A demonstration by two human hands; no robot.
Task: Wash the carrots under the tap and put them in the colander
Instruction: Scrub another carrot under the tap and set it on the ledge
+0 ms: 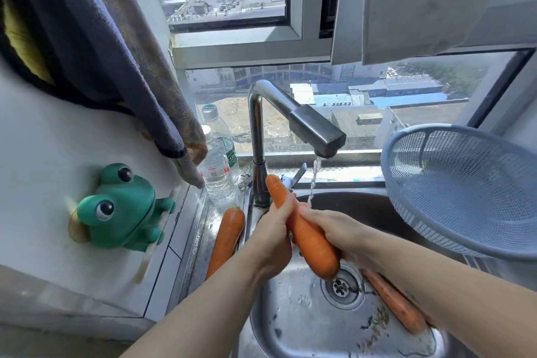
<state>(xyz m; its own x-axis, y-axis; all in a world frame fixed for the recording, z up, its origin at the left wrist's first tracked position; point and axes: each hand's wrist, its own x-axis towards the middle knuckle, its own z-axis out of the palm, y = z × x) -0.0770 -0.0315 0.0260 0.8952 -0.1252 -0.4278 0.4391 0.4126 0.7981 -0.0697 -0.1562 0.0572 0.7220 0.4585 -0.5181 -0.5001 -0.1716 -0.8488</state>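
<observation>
Mid-wash, I'd say. Both hands are wrapped round the same carrot (308,238). The left hand (273,229) grips its upper part and the right hand (340,229) is clamped on the middle, so the two are close together, nearly touching. The carrot slants, with one end poking up past the left hand and the other end hanging over the drain (343,288). A thin stream from the tap (313,128) lands right by the right fingers.

The colander (406,212) sits up and to the right of the right hand with nothing in it that I can see, so probably none are done. A second carrot (226,238) lies on the ledge just left of the left hand, and a third carrot (395,302) lies in the sink (290,314) under the right forearm.

Next up, I reckon: finish rubbing, then lift it rightward over the colander rim. It's wet and slippery, so that needs a firm grip.
</observation>
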